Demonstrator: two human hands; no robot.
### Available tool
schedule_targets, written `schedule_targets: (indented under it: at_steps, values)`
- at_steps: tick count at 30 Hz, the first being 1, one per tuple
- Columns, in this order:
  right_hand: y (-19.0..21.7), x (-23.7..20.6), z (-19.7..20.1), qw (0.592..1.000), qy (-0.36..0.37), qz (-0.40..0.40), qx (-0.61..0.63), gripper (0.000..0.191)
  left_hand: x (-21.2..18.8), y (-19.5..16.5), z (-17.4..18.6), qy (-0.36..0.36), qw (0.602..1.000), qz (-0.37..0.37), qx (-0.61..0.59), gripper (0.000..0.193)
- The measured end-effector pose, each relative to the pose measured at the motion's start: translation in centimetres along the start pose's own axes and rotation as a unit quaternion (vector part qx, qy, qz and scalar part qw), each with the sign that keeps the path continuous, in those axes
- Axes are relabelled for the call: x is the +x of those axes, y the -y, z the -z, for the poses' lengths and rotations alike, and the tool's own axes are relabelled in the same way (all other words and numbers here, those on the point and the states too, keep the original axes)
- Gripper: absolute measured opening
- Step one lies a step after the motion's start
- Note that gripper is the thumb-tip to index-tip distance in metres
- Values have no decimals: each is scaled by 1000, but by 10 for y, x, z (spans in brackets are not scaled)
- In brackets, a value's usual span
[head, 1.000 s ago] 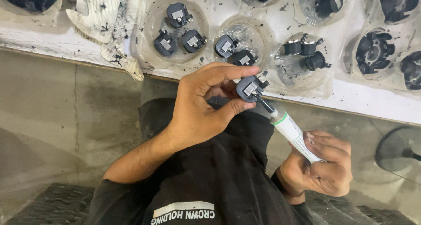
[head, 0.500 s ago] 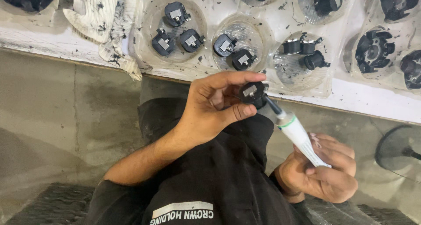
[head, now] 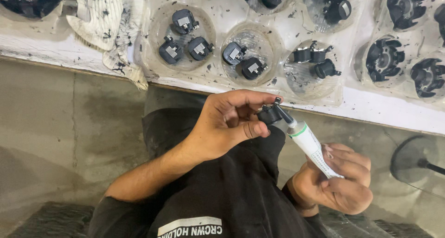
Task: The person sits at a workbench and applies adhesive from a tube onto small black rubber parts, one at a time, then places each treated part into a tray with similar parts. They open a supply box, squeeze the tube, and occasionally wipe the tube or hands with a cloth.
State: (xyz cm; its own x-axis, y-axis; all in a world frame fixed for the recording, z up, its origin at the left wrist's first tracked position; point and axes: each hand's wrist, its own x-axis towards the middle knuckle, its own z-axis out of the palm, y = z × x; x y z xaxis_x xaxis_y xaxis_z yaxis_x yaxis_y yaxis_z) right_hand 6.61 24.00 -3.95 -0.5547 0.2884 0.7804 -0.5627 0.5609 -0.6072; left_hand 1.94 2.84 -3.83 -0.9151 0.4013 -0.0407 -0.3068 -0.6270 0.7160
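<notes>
On my feed I see the person's own body from above: a black short-sleeved cotton shirt (head: 222,191) covers the torso and fills the lower middle of the view. Near its bottom edge runs a white printed band with white lettering under it, seen upside down from this camera. The left sleeve ends above the elbow, so the left forearm is bare down to the left hand (head: 222,126). The right hand (head: 338,187) shows bare too, with a dark edge at its wrist that I cannot make out. Both hands are ungloved, and I see no rings on the fingers (head: 345,161).
</notes>
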Motion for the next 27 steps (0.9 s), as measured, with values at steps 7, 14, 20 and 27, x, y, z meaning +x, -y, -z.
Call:
schedule_targets:
  at_steps: [7, 14, 20, 27]
  values:
    - [7, 3, -3, 1000, 13, -15, -21, 47, 2, 0, 3, -9, 1000, 8, -18, 49]
    - [3, 3, 0, 999, 43, 7, -26, 46, 2, 0, 7, 5, 1000, 20, -19, 50]
    - [5, 4, 1, 999, 44, -11, -20, 46, 2, 5, 11, 21, 991, 23, -131, 48]
    - [-4, 9, 6, 999, 24, -32, 33, 45, 5, 0, 9, 10, 987, 16, -157, 42]
